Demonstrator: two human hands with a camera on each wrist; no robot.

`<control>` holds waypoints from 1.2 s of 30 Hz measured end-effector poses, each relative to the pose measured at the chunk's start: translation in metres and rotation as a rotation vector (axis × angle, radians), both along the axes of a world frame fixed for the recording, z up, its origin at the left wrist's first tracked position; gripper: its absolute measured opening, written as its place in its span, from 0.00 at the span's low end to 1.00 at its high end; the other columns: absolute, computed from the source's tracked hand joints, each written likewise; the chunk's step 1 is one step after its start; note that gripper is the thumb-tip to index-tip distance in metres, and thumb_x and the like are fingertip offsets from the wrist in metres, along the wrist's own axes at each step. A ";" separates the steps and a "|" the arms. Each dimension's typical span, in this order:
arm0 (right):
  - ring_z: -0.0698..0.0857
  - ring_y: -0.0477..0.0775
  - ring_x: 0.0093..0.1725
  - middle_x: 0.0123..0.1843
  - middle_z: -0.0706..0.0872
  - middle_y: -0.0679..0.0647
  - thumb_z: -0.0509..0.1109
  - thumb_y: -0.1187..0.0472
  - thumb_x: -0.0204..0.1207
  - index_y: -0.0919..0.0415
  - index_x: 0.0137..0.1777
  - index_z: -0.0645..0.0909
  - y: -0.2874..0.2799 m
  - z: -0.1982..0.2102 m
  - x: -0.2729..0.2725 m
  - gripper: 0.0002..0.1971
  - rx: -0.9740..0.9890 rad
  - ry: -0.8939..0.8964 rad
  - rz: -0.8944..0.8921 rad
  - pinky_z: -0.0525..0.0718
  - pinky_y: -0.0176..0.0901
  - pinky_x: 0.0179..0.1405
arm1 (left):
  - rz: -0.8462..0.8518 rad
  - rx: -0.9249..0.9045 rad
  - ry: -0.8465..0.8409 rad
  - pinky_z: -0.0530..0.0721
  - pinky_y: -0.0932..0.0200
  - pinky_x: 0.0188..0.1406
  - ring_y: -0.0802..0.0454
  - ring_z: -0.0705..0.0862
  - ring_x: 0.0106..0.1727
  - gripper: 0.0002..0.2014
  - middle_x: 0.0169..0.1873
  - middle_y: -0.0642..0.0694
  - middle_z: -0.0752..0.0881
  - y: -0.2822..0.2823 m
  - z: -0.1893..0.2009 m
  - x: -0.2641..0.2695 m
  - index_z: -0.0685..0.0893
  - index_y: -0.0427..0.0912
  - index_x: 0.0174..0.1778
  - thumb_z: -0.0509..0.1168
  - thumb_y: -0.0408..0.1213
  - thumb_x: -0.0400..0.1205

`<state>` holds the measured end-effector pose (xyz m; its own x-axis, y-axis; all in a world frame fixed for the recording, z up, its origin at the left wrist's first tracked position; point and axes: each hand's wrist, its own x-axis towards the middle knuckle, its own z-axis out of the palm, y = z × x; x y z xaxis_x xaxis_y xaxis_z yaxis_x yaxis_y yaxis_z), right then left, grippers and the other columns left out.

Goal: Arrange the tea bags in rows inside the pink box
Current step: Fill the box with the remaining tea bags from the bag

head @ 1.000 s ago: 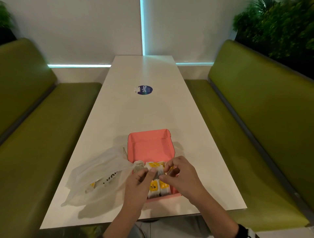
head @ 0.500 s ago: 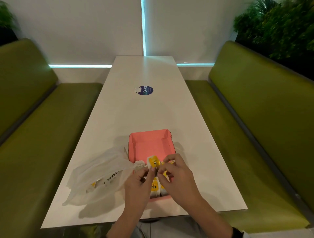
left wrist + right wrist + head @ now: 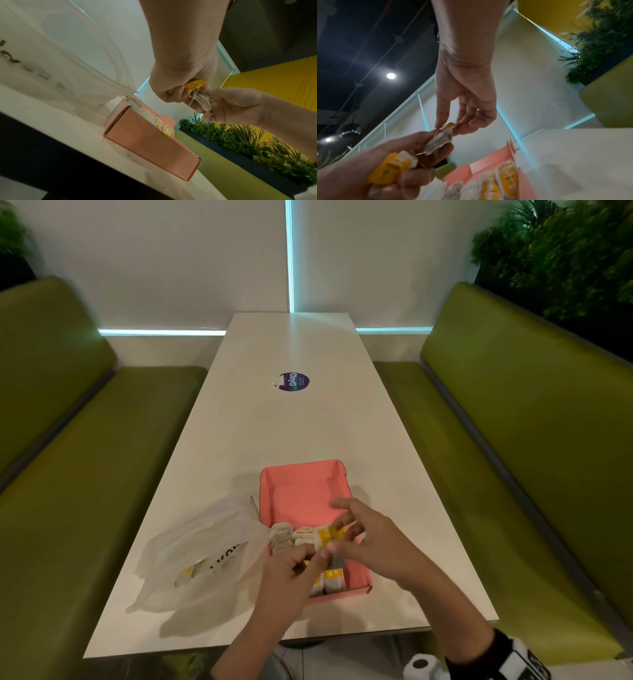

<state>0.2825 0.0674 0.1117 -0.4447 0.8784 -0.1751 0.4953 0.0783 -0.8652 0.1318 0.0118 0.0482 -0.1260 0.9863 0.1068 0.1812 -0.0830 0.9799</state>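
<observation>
Under right hand (image 3: pixel 368 180): second tea bag (image 3: pixel 388 169)

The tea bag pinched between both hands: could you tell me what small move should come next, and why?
Probably lower the tea bag into the pink box beside the standing tea bags. The left hand and right hand both pinch it just above that row, and the box's far half is bare.
</observation>
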 end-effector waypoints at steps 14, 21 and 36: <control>0.80 0.45 0.34 0.37 0.85 0.56 0.81 0.59 0.65 0.50 0.44 0.86 -0.001 0.000 0.013 0.09 0.069 -0.211 0.155 0.80 0.36 0.36 | -0.143 -0.069 0.113 0.63 0.70 0.25 0.61 0.66 0.23 0.15 0.19 0.63 0.79 -0.008 -0.005 0.002 0.87 0.66 0.29 0.71 0.40 0.78; 0.87 0.48 0.33 0.40 0.90 0.61 0.81 0.59 0.65 0.66 0.37 0.86 0.003 -0.006 0.012 0.11 0.119 -0.367 0.147 0.84 0.41 0.37 | -0.150 -0.119 0.247 0.67 0.72 0.28 0.64 0.74 0.26 0.07 0.25 0.68 0.83 -0.008 -0.005 0.002 0.91 0.59 0.42 0.70 0.53 0.75; 0.84 0.55 0.51 0.54 0.85 0.55 0.61 0.56 0.80 0.53 0.58 0.78 0.008 -0.055 0.004 0.09 0.224 -0.708 0.085 0.82 0.46 0.50 | -0.145 -0.120 0.820 0.69 0.77 0.42 0.63 0.82 0.55 0.11 0.54 0.64 0.85 -0.014 -0.026 -0.007 0.86 0.61 0.56 0.62 0.51 0.81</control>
